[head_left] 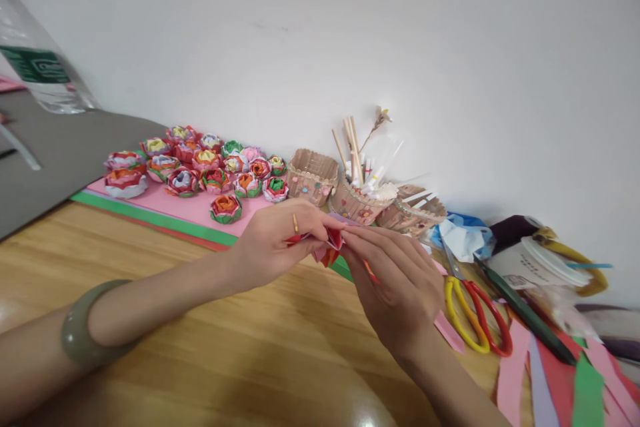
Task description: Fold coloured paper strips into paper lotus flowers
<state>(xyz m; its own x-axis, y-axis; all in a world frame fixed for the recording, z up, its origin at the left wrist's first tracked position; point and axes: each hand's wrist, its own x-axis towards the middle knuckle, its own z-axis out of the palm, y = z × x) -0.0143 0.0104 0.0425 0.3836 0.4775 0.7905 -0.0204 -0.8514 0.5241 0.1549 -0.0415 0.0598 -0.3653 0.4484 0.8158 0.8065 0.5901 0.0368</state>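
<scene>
Between my two hands, above the wooden table, is a partly hidden piece of folded red, pink and orange paper [334, 240]. My left hand [280, 237], with a ring on one finger and a bangle on the wrist, pinches its left side. The fingers of my right hand [395, 273] close over its right side. Most of the paper is covered by fingers, so its full shape does not show. Behind my left hand, several finished paper flowers [215, 180] in mixed colours stand on a stack of coloured paper [150, 210].
Along the wall stand small decorated baskets [313, 177], one holding sticks [354, 147]. To the right lie scissors [477, 313] with yellow and red handles, a dark green long tool [530, 313], a white tub [540, 263] and paper strips [513, 367]. A plastic bottle [45, 67] stands far left.
</scene>
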